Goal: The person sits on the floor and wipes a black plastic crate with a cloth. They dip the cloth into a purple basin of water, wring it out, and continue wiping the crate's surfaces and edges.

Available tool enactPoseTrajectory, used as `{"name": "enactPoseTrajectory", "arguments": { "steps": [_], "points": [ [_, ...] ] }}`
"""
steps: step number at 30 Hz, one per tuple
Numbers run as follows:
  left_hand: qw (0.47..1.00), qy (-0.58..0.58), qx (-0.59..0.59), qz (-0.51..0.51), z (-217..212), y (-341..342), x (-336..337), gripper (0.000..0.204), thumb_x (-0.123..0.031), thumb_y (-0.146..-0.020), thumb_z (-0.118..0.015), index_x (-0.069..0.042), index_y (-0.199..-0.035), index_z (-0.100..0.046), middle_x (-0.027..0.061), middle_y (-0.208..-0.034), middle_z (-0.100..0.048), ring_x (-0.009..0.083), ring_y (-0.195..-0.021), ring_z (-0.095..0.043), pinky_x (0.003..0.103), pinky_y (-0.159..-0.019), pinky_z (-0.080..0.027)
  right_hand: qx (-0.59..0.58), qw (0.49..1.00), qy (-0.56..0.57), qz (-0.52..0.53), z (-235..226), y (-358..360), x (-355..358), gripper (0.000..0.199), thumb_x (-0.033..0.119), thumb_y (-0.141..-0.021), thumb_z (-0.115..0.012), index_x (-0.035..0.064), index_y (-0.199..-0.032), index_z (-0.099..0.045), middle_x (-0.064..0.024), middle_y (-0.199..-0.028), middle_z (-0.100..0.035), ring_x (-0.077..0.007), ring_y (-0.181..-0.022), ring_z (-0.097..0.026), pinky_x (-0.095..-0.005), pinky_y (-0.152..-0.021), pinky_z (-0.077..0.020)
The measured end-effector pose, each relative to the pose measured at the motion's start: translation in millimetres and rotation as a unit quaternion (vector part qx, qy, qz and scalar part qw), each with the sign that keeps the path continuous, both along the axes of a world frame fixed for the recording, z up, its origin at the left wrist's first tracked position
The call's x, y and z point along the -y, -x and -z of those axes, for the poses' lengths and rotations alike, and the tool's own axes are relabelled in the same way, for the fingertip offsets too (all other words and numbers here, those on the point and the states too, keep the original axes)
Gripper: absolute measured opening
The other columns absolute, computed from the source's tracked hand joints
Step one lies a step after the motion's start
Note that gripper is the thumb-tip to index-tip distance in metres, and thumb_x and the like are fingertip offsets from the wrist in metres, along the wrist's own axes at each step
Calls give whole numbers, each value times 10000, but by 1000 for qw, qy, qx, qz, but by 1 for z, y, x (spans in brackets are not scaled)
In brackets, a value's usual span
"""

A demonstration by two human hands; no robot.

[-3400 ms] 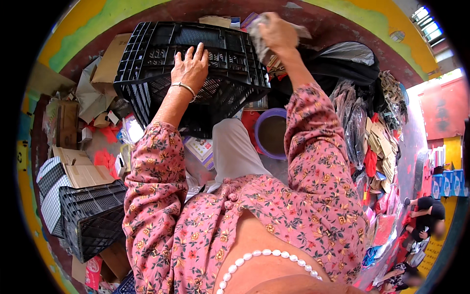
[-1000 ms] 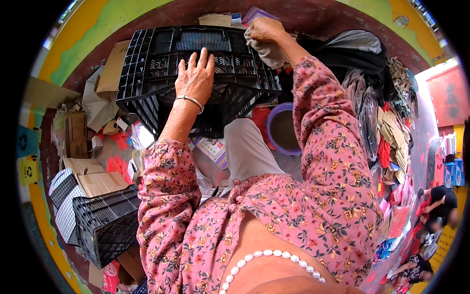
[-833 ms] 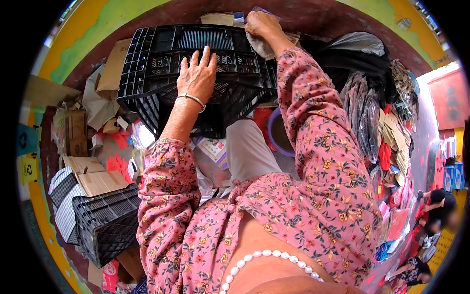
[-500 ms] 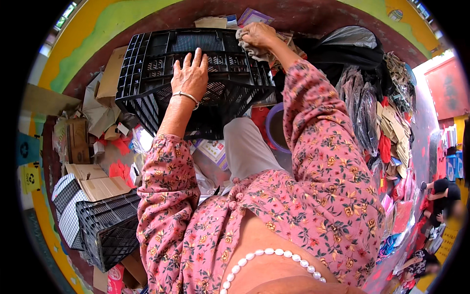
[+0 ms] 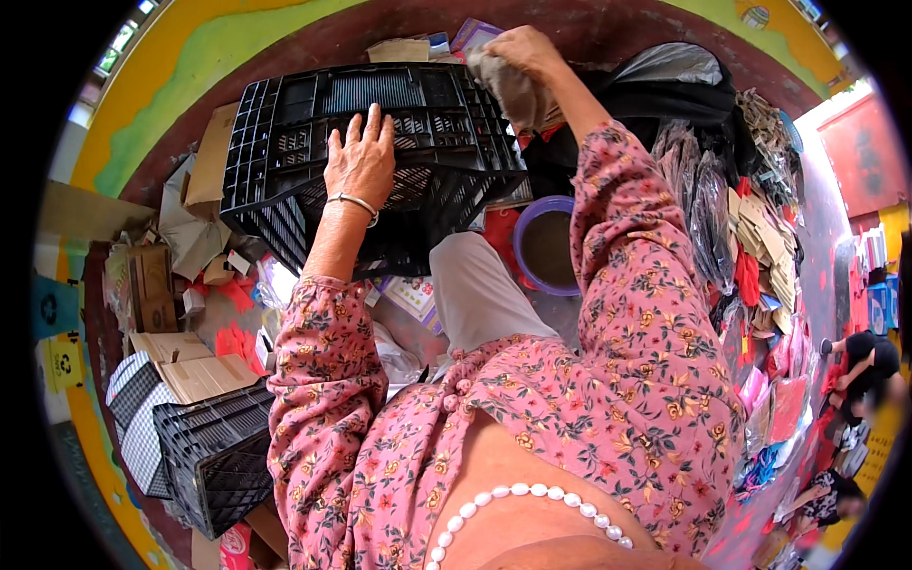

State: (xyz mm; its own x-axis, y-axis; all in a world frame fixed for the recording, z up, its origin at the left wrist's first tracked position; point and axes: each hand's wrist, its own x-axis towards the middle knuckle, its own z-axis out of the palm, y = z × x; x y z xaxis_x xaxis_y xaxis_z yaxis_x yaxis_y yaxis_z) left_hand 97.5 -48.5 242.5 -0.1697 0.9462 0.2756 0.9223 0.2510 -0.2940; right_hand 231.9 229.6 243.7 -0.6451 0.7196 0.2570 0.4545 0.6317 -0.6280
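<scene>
A large black plastic crate (image 5: 294, 123) lies tilted in front of me, its slatted sides full of openings. My left hand (image 5: 361, 163) rests on the crate with fingers stretched out flat and a bracelet at the wrist. Up at the crate's far right corner, my right hand (image 5: 528, 55) is closed round a grey-brown cloth (image 5: 511, 92), which hangs down beside the crate's right end. Below that arm stands a purple-rimmed basin (image 5: 522, 249) with murky liquid in it.
A second black crate (image 5: 211, 465) stands at the lower left beside flattened cardboard (image 5: 204, 373). Piles of plastic wrap (image 5: 698, 204) and cardboard strips (image 5: 768, 242) line the right. A black bag (image 5: 655, 100) sits at the far right; two other people (image 5: 869, 366) are beyond.
My right hand has lifted slightly and moved right with the cloth, which now hangs off the crate's corner. My left hand and the crate have shifted a little left in view.
</scene>
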Motion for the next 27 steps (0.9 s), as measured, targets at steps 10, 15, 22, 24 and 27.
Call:
{"name": "enactPoseTrajectory", "arguments": {
  "steps": [10, 15, 22, 24, 27],
  "points": [
    [1000, -11, -6, 18, -1, -1, 2, 467, -95, -793, -480, -64, -1256, -432, 90, -1362, -369, 284, -1216, -393, 485, -970, -315, -22, 938, -308, -159, 24, 63, -17, 129, 110, -620, -587, 56, -728, -543, -133, -693, -559, -303, -690, -557, -358, -575, -432],
    [1000, -18, -11, 9, 1, -3, -1, 473, -82, -786, -480, -82, -1257, -434, 77, -1362, -373, 273, -1208, -401, 478, -962, -325, -140, 912, -315, -222, 23, 63, -10, 125, 76, -618, -590, 56, -684, -486, -114, -634, -500, -297, -647, -512, -345, -565, -398],
    [1000, -3, -19, -7, 2, -5, 0, 512, -55, -769, -490, -105, -1274, -421, 51, -1380, -354, 264, -1217, -394, 470, -962, -328, 171, 954, -243, -47, 20, 77, -11, 192, 219, -662, -564, 111, -762, -687, -126, -819, -653, -271, -808, -639, -372, -673, -495],
    [1000, -9, -11, -14, 4, -1, 0, 506, -61, -773, -486, -105, -1274, -421, 52, -1379, -354, 266, -1217, -393, 473, -961, -328, 210, 956, -201, 30, 1, 75, 16, 243, 221, -690, -558, 65, -829, -680, -151, -916, -645, -290, -879, -628, -375, -733, -495],
    [1000, -19, -10, 4, 4, -2, -1, 450, -96, -802, -468, -79, -1251, -441, 72, -1361, -375, 282, -1208, -405, 491, -951, -331, 161, 972, -140, 99, 0, 49, 24, 300, 221, -713, -547, 38, -922, -659, -195, -994, -616, -324, -949, -597, -400, -790, -478]
  ]
}}
